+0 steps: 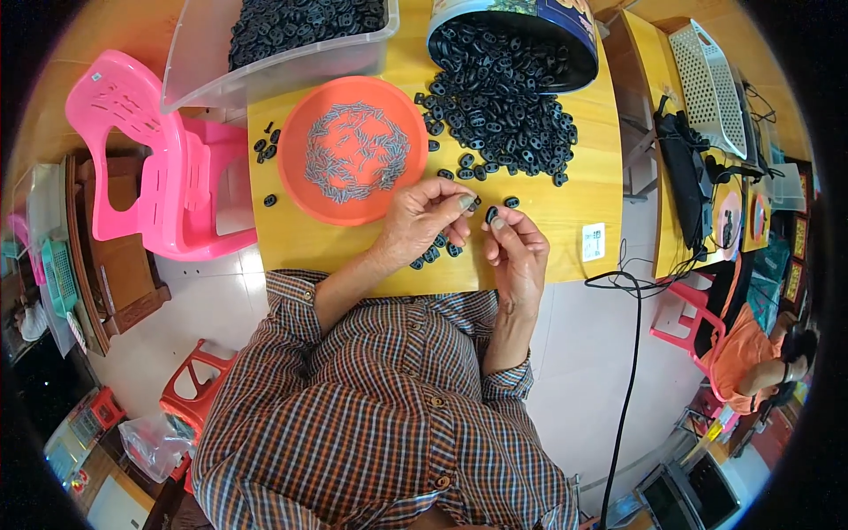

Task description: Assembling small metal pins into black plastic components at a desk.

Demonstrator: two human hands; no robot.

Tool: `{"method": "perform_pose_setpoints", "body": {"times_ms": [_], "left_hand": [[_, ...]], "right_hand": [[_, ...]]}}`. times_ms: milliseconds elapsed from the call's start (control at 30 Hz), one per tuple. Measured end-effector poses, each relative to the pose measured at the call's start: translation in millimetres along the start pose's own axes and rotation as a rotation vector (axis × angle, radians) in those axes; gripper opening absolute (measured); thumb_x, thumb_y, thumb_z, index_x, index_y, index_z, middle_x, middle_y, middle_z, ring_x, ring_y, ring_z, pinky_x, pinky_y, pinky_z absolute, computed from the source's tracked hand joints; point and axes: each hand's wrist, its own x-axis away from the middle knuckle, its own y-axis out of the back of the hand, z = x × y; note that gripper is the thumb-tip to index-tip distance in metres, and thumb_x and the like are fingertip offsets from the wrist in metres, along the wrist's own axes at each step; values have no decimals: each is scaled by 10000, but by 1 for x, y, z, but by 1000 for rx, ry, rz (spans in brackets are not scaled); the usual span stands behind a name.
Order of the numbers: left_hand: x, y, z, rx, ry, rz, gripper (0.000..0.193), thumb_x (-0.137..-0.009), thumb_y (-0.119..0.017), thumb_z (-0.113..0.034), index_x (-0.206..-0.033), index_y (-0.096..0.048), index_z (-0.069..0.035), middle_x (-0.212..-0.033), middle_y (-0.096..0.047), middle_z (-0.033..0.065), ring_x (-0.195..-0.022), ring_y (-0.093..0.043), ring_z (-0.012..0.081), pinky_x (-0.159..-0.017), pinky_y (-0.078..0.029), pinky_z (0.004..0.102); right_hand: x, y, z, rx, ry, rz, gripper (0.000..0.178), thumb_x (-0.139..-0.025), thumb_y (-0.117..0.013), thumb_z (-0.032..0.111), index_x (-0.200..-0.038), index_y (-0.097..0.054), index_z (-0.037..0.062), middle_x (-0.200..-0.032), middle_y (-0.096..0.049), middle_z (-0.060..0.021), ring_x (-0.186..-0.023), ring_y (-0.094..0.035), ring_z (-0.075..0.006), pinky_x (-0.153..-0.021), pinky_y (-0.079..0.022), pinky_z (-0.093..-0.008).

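Observation:
My right hand (518, 253) pinches a small black oval plastic piece (491, 215) between thumb and fingertips, above the yellow table (583, 199). Close beside it, my left hand (426, 215) is closed in a pinch. Something small and dark shows at its thumb tip, too small to name. A few loose black two-holed pieces (431, 253) lie under and between my hands. Left of them stands a round orange dish (296, 168) with many small silver screws (325, 159) spread inside. Beyond my hands, a heap of black oval pieces (521, 132) spills from a tipped round tub (583, 35).
A clear plastic bin (291, 75) of black pieces stands far left. Several stray pieces (270, 200) lie left of the dish. A pink chair (159, 177) is at the left, a black cable (634, 353) hangs at the right, and another person (746, 358) is at far right.

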Motion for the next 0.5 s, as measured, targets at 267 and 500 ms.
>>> {"method": "perform_pose_setpoints", "body": {"times_ms": [267,500], "left_hand": [[4,2,3,-67,-12,40,172,-923,-522,-58,-1058,-601,13,-735,-630,54,-597,-616,96,-527,-523,219],[9,5,0,-75,-3,106,212,-918,-540,-52,-1115,-590,8,-767,-625,40,-630,-613,88,-586,-543,230]], "right_hand": [[-4,8,-4,-156,-76,87,216,-856,-581,17,-1056,-606,-64,-824,-654,-124,-500,-466,-67,-470,-362,-171],[-4,7,-4,-172,-81,103,189,-858,-568,5,-1031,-610,-58,-807,-645,-106,-502,-456,-69,-474,-345,-170]]}}
